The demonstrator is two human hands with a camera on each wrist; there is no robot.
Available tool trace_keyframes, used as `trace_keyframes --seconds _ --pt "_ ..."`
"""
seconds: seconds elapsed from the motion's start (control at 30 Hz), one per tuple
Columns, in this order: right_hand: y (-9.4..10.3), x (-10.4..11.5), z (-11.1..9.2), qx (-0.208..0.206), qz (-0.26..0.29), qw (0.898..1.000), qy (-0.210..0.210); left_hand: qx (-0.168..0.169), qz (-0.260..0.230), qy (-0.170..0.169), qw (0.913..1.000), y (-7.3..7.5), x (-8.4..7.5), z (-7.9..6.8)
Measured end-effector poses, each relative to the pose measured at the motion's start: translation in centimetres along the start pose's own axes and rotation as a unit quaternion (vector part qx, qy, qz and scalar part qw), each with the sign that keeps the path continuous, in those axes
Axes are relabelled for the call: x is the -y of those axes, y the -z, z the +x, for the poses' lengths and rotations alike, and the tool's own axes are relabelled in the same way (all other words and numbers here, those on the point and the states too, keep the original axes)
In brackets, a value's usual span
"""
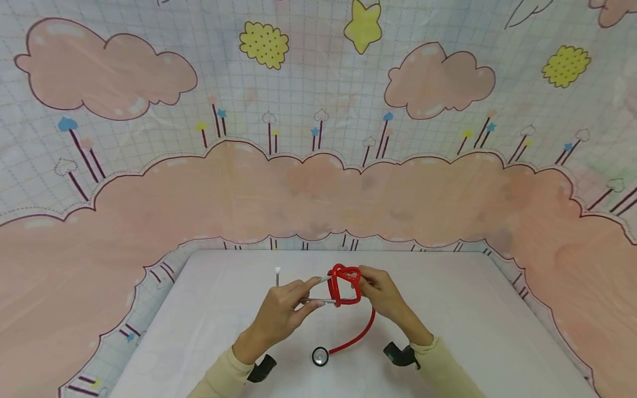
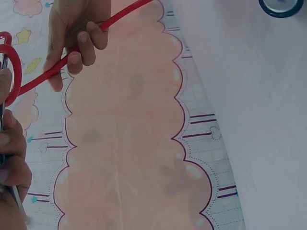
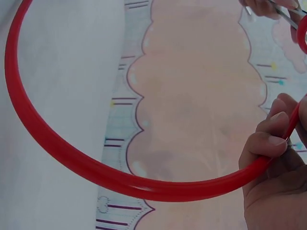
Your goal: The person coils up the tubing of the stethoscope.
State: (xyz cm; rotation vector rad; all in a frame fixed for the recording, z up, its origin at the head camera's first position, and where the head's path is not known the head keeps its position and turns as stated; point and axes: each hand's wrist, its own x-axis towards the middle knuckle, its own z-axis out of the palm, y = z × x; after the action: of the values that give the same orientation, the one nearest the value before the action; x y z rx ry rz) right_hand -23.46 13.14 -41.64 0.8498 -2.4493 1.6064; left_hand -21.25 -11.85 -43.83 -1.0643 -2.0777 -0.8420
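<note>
The largest thing is the printed cloth (image 1: 308, 199), which stands behind the white table (image 1: 497, 331) and also shows at both its sides, with pink clouds, small yellow shapes and a fine grid. The table is pale and smooth, and its far edge lies just beyond the hands. Two beige sleeves (image 1: 219, 378) come in from the near side, each with a black device (image 1: 262, 368) near the wrist. The hands are apart, on the two sides of one stethoscope (image 1: 336, 287), which is raised over the middle of the table. The left hand (image 1: 283, 309) grips its metal tubes (image 1: 318, 300) between thumb and fingers, probably because this stiff part gives a firm hold. The right hand (image 1: 382, 290) has its fingers curled round the red tubing (image 1: 358, 335), it seems to keep this soft part in control where it leaves the coiled loops (image 1: 348, 302) around the metal. Below, the tubing curves down to the round chest piece (image 1: 320, 356); whether this touches the table, I cannot tell. Smallest is the white ear tip (image 1: 277, 270), pointing up behind the left hand.
</note>
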Motion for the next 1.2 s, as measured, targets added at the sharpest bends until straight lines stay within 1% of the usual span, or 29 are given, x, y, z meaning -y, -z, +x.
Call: trace_keyframes --seconds 0.07,0.2,0.37,0.47,0.53,0.67,0.73,0.83,0.9,1.03,1.2 --pt "0.0 0.9 -0.2 0.002 0.004 1.000 -0.011 -0.009 -0.001 0.000 1.0000 0.0 0.1 0.0" --pt "-0.3 0.9 -0.2 -0.001 0.006 1.000 -0.019 -0.021 -0.002 0.001 0.9998 -0.1 0.2 0.0" --pt "-0.7 0.8 -0.3 0.002 0.008 1.000 -0.028 -0.039 -0.002 0.022 0.9990 -0.1 0.3 0.2" --pt "-1.2 0.3 -0.5 0.012 -0.001 0.999 -0.032 -0.045 -0.001 0.039 0.9982 -0.2 0.3 0.2" --pt "-1.6 -0.7 -0.6 0.016 -0.010 0.999 -0.035 -0.048 0.001 0.051 0.9975 -0.2 0.3 0.2" --pt "-2.2 -2.7 -0.8 0.012 -0.026 0.999 -0.036 -0.055 0.011 0.073 0.9957 -0.4 0.5 0.1" --pt "-2.4 -3.3 -0.9 0.010 -0.026 0.999 -0.036 -0.059 0.016 0.082 0.9948 -0.5 0.6 0.1" --pt "-2.7 -3.7 -1.0 0.014 -0.021 0.999 -0.036 -0.064 0.016 0.095 0.9933 -0.5 0.8 0.1" --pt "-2.9 -3.7 -1.2 0.020 -0.014 0.999 -0.037 -0.069 0.011 0.110 0.9914 -0.5 1.0 0.2" --pt "-3.4 -3.6 -1.5 0.025 -0.018 0.998 -0.048 -0.075 0.002 0.142 0.9870 -0.4 1.3 0.2" --pt "-3.7 -3.3 -1.9 0.023 -0.029 0.998 -0.049 -0.076 0.019 0.152 0.9853 -0.6 1.6 0.1"
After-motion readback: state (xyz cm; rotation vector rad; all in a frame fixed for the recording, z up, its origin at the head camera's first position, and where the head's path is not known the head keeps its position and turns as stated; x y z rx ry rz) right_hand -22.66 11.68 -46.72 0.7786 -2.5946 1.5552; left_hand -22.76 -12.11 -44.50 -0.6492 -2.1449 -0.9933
